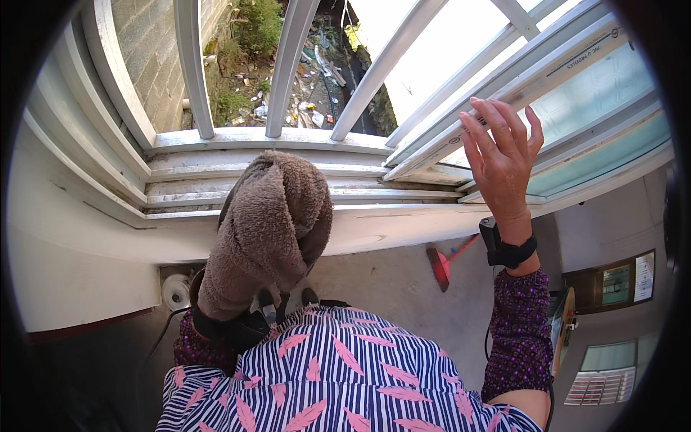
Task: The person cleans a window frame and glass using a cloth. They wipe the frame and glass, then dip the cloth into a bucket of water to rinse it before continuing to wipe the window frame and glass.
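A brown terry towel point(270, 232) is bunched over my left hand, which it hides along with whatever the fingers do; only the wrist strap and purple sleeve show below. The towel's top reaches the white PVC window sill tracks point(189, 186). My right hand point(499, 140) is raised with spread, slightly bent fingers at the edge of a sliding window sash frame point(540, 75). Nothing lies in that hand; whether its fingertips touch the frame is unclear. A black strap with a small device point(499, 243) sits on the right wrist.
White window bars point(278, 81) stand beyond the tracks, with littered ground and a block wall point(143, 54) outside. Below the sill are a red broom point(441, 267) on the floor and a round white object point(177, 291) at left. A dark cable runs by the left sleeve.
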Demonstrator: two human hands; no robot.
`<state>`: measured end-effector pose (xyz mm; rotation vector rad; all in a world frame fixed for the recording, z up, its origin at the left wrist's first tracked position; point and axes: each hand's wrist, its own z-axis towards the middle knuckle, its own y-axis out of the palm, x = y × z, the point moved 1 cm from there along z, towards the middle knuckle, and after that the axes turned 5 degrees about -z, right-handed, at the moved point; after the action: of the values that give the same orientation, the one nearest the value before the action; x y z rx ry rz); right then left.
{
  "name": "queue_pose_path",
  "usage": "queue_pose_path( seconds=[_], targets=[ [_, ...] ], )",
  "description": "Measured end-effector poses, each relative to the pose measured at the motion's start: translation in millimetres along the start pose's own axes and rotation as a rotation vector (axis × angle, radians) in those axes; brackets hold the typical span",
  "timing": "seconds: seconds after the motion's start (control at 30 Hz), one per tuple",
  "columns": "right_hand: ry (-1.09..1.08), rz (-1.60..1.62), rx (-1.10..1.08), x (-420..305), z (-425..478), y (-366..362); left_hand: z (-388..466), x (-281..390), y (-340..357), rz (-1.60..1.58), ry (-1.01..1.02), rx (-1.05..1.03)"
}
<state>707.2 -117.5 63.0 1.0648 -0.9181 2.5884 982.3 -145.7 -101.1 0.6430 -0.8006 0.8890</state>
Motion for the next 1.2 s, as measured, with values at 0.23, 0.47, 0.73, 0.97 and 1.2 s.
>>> queue_pose_path(
  seconds=[0.23, 0.47, 0.73, 0.97, 1.2],
  targets=[
    [-0.067, -0.065, 0.063, 12.3, -2.5, 1.7, 8.4, -16.9, 16.0, -0.253, -0.583, 0.098],
    [-0.081, -0.121, 0.041, 27.7, -15.5, 9.6, 14.0, -6.5, 18.7, -0.690, -0.707, 0.272],
    [0.023, -0.235, -0.123, 46.3, -33.7, 8.9, 21.8, -45.1, 13.2, -0.878, -0.655, 0.239],
    [0.128, -0.462, -0.452, 57.2, -44.7, 9.3, 20.8, -58.0, 22.4, -0.939, -0.672, 0.203],
    [0.092, -0.476, -0.580, 59.9, -64.4, 25.6, 16.5, -73.4, 36.4, -0.992, -0.703, 0.180]
  ],
)
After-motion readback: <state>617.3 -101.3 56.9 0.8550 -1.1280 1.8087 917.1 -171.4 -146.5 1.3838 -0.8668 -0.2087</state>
